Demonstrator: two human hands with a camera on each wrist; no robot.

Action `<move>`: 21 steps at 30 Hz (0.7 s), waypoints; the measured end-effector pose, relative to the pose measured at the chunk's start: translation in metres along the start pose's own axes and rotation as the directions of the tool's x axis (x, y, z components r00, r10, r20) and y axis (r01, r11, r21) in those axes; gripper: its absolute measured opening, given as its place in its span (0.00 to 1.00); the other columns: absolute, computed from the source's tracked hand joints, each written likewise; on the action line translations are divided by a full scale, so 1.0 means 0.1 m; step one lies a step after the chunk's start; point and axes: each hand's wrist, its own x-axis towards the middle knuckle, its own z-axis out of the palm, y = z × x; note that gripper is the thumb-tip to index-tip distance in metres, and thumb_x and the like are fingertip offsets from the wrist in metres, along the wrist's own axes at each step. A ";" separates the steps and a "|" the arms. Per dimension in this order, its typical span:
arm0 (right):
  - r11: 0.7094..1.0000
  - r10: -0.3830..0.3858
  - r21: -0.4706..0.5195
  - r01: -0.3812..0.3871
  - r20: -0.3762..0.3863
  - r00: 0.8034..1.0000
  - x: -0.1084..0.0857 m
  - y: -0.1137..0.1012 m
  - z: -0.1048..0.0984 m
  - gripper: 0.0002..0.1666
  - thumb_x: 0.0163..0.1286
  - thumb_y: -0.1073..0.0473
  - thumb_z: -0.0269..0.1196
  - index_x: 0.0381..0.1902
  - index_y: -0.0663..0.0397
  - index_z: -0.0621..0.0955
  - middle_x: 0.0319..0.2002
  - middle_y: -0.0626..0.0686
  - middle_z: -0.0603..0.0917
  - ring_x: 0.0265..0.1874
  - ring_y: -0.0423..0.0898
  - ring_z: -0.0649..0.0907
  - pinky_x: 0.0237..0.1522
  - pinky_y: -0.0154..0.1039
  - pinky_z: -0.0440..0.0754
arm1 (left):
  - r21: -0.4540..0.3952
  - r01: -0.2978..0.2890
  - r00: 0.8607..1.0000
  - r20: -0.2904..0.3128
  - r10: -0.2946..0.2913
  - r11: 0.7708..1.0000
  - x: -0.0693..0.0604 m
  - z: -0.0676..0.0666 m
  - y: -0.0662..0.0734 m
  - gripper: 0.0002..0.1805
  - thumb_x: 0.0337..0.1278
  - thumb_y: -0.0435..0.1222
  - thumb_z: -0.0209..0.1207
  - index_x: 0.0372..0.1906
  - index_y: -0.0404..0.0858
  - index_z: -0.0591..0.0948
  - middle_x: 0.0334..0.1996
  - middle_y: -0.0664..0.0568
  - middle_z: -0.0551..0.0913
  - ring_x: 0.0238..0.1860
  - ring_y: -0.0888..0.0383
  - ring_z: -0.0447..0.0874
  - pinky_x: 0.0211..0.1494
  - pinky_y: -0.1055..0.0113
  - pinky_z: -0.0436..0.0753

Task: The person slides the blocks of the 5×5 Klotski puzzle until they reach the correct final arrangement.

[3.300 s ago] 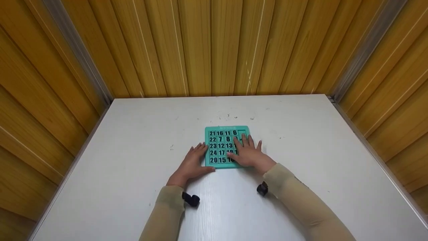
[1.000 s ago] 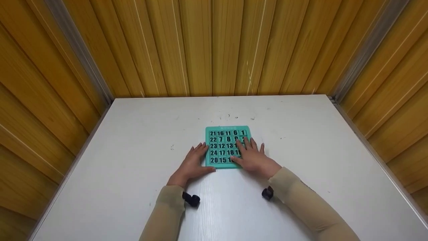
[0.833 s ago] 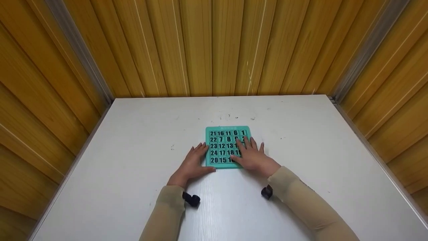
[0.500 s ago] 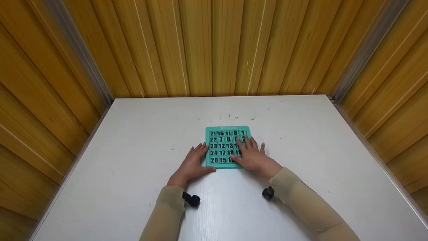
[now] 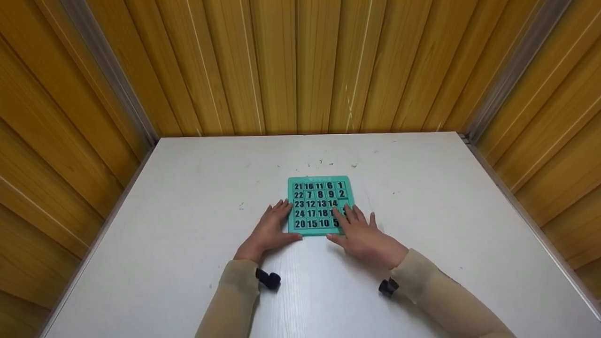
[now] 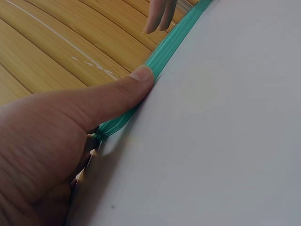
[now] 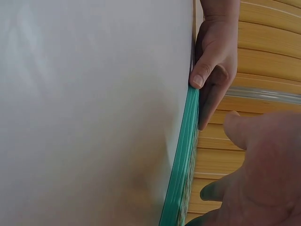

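A teal number sliding puzzle [image 5: 315, 232] lies flat on the white table in the head view, with black numbers on its tiles. My left hand [image 5: 270, 231] holds its near-left corner, thumb against the front edge and fingers along the left side. In the left wrist view that thumb [image 6: 120, 94] presses the puzzle's teal edge [image 6: 171, 44]. My right hand [image 5: 366, 237] is spread over the lower right tiles, fingertips touching or just above them, thumb off the near edge. A gap shows below tile 2 [image 5: 342, 194]; tile 3 is partly hidden by a finger.
The white table [image 5: 211, 188] extends around the puzzle, with small dark marks beyond it. Yellow wood-look panels [image 5: 310, 65] enclose the back and sides. A small black camera is strapped at each wrist.
Tile 1 has slid up into the top right corner since the earliest frame. The right hand has shifted toward the near edge, uncovering tiles 2, 9 and 14. The left hand stays in place.
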 end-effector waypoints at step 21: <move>1.000 0.002 0.004 -0.002 -0.003 1.000 0.11 0.02 -0.02 0.51 0.78 0.30 0.49 0.85 0.48 0.46 0.85 0.62 0.40 0.84 0.64 0.37 0.78 0.77 0.32 | -0.007 0.006 1.000 0.009 -0.006 1.000 0.00 0.00 -0.01 0.54 0.51 0.53 0.75 0.79 0.37 0.63 0.81 0.44 0.60 0.85 0.47 0.49 0.89 0.49 0.43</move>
